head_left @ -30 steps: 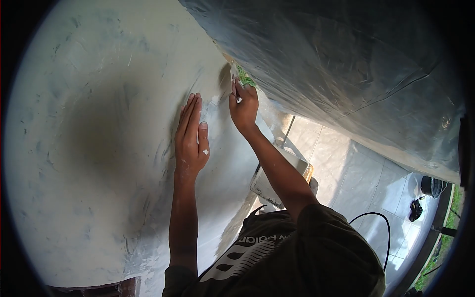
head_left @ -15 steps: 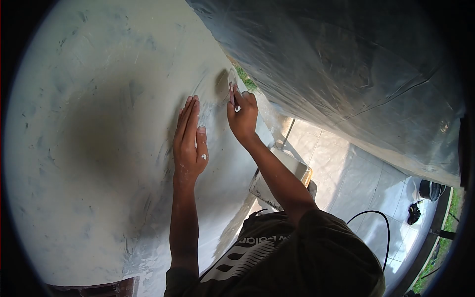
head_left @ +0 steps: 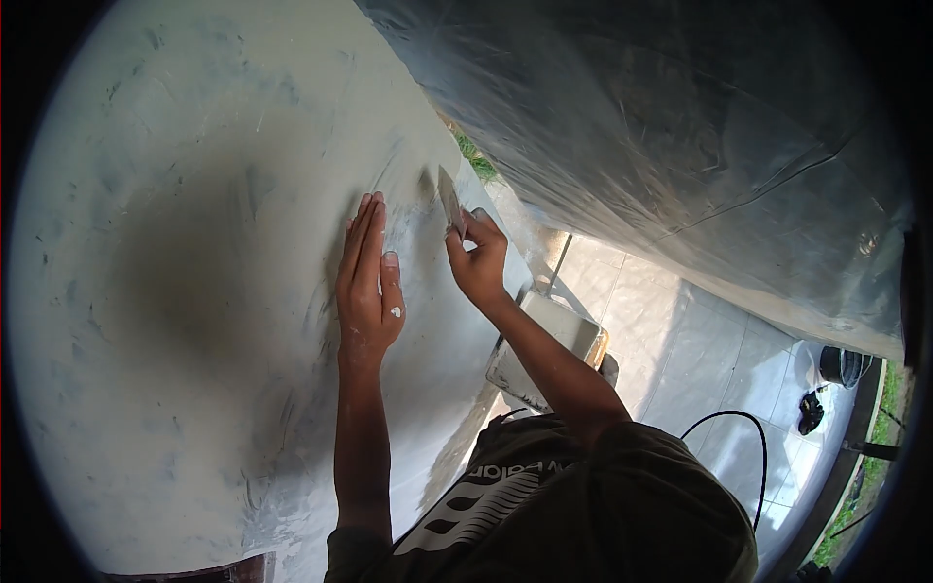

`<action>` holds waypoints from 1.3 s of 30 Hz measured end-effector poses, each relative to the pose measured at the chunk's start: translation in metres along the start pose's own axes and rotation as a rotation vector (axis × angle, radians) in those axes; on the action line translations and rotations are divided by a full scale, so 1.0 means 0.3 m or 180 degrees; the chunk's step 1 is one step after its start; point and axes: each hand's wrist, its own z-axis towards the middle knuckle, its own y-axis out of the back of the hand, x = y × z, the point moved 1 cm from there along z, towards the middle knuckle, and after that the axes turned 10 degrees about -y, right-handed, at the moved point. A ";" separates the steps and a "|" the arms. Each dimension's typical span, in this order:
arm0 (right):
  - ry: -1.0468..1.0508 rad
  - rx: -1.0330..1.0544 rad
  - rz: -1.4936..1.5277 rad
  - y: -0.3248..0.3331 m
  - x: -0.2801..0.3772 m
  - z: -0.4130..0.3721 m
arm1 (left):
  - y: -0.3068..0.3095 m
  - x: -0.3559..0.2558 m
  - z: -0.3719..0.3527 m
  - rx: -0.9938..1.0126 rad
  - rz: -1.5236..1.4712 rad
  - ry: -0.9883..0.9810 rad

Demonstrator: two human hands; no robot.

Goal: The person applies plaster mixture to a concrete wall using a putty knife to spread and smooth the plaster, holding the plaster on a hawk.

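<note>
My left hand rests against the pale, smeared wall, fingers stretched out together and a white blob on the thumb. To its right, my right hand pinches a putty knife. The knife's thin blade points up and slightly left, close over the wall near its right edge, and casts a small shadow there. Its handle is mostly hidden in my fingers. Grey-blue streaks mark the wall between and around both hands.
Dark plastic sheeting hangs along the upper right. Below my right forearm stands a whitish, stained container. Grey floor tiles run to the right, with a black bucket and a black cable.
My right hand has drawn slightly down, and the knife has turned so its blade shows more clearly, tip up and left. My left hand stays almost in place on the wall.
</note>
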 end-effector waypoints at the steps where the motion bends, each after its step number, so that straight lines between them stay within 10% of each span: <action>1: 0.0095 -0.0192 -0.0041 0.000 -0.026 0.059 | -0.001 0.001 0.004 0.0015 0.0000 0.0016; 8: 0.0244 -0.0394 -0.1519 -0.086 -0.078 0.133 | 0.001 -0.011 0.004 0.0094 0.0036 0.0063; 18: -0.0055 -0.0062 -0.0142 -0.009 -0.050 -0.057 | -0.028 0.010 0.005 0.0056 -0.0104 0.0033; 26: 0.0137 -0.0162 -0.1593 -0.096 -0.064 0.061 | -0.030 -0.004 -0.002 0.0042 -0.0105 0.0121; 34: 0.0303 0.0138 0.0234 -0.020 0.016 -0.103 | -0.018 0.010 -0.007 -0.0101 -0.0105 -0.0029; 39: 0.0409 -0.0502 -0.0885 -0.027 0.003 0.102 | -0.004 -0.007 -0.010 -0.0093 -0.0028 0.0007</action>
